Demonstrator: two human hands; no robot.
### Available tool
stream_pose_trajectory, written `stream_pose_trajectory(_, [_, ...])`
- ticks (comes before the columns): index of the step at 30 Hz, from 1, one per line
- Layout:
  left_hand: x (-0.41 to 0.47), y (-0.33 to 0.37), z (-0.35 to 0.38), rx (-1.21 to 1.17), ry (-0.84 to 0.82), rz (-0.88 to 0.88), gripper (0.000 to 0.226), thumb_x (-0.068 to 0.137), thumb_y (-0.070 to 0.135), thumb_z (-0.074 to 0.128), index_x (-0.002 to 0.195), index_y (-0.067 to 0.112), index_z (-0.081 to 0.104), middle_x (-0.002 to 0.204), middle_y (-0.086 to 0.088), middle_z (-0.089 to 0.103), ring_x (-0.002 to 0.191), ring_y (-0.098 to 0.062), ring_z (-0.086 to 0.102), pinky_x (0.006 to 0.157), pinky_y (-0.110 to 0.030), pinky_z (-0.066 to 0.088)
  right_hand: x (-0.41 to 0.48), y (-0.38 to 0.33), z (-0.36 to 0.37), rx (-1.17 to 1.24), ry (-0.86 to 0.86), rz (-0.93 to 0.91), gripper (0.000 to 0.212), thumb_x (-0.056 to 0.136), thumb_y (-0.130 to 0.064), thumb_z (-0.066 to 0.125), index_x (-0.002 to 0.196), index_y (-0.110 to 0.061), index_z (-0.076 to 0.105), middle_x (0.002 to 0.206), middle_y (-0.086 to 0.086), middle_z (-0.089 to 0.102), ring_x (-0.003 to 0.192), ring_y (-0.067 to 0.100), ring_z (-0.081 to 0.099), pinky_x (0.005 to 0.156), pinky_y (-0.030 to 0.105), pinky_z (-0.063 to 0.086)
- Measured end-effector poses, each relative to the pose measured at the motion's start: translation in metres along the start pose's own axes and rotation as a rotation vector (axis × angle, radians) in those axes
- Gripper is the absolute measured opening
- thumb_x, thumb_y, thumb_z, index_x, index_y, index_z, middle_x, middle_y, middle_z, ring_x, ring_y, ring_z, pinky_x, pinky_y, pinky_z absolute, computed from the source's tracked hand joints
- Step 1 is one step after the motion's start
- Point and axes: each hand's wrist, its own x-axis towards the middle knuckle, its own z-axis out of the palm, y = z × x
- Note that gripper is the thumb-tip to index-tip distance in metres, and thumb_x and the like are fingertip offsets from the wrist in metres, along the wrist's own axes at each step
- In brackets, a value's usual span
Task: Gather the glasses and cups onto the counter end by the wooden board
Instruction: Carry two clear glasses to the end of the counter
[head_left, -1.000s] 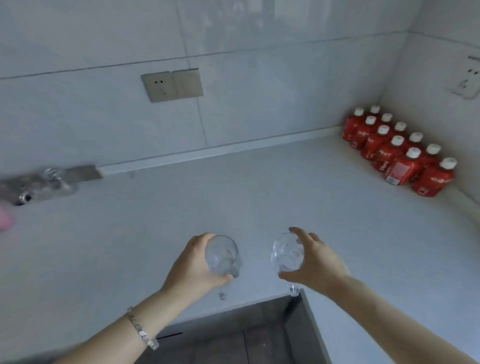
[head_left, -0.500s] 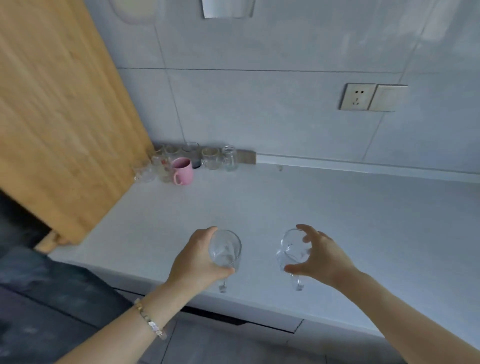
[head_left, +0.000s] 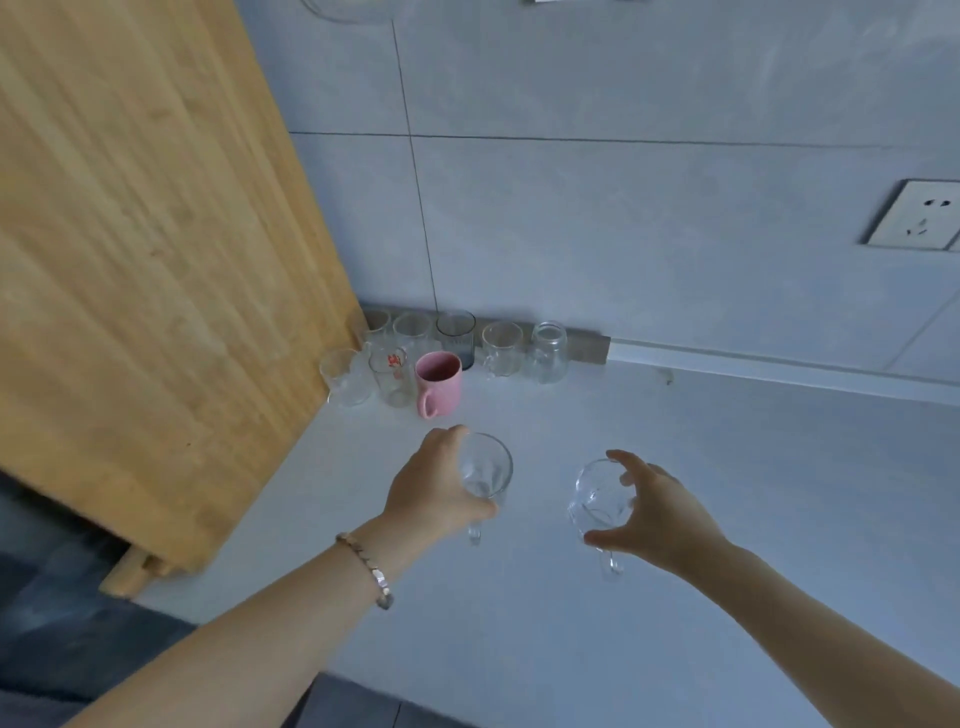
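Observation:
My left hand (head_left: 434, 488) grips a clear stemmed glass (head_left: 485, 470) above the white counter (head_left: 727, 493). A second clear stemmed glass (head_left: 597, 491) is held in my right hand (head_left: 657, 517), a short way to the right. Beyond them, in the counter's far corner, several clear glasses (head_left: 501, 348) and a pink mug (head_left: 437, 383) stand grouped beside the big wooden board (head_left: 145, 249). One glass with a red print (head_left: 389, 374) stands next to the mug, and a dark tinted glass (head_left: 456, 338) stands behind it.
The wooden board leans at the left and covers the counter's end. A tiled wall (head_left: 623, 234) runs behind, with a socket (head_left: 919, 213) at the right. The counter's front edge lies below my forearms, with dark floor (head_left: 52, 649) at lower left.
The view has swung left from the red bottles to the board and the group of cups. Both hands, each still holding a glass, have come closer to that group.

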Motion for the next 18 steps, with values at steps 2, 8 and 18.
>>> stream_pose_trajectory(2, [0.038, 0.002, 0.0, 0.045, -0.008, 0.008, 0.063, 0.061, 0.026, 0.077, 0.115, 0.015, 0.044, 0.121, -0.003, 0.048, 0.109, -0.024, 0.052, 0.08, -0.034, 0.048, 0.03, -0.003, 0.004, 0.004, -0.011, 0.014, 0.097, 0.061, -0.043, 0.082, 0.142, -0.031, 0.03, 0.128, -0.002, 0.052, 0.109, 0.016, 0.058, 0.091, 0.026, 0.046])
stream_pose_trajectory(8, [0.138, 0.012, 0.005, 0.111, -0.041, 0.025, 0.061, 0.066, 0.018, 0.074, 0.117, 0.008, 0.041, 0.116, -0.003, 0.044, 0.105, -0.022, 0.047, 0.076, -0.028, 0.032, 0.098, -0.004, 0.014, 0.039, -0.021, 0.094, 0.097, 0.061, -0.045, 0.081, 0.142, -0.031, 0.029, 0.129, -0.002, 0.051, 0.107, 0.018, 0.06, 0.091, 0.029, 0.049])
stream_pose_trajectory(18, [0.229, -0.002, 0.03, 0.382, -0.241, 0.117, 0.074, 0.07, 0.026, 0.074, 0.131, 0.008, 0.038, 0.125, -0.017, 0.049, 0.118, -0.034, 0.045, 0.095, -0.037, 0.043, 0.134, 0.001, 0.034, 0.083, -0.002, 0.261, 0.098, 0.062, -0.043, 0.08, 0.143, -0.032, 0.027, 0.13, -0.004, 0.049, 0.109, 0.017, 0.06, 0.088, 0.027, 0.049])
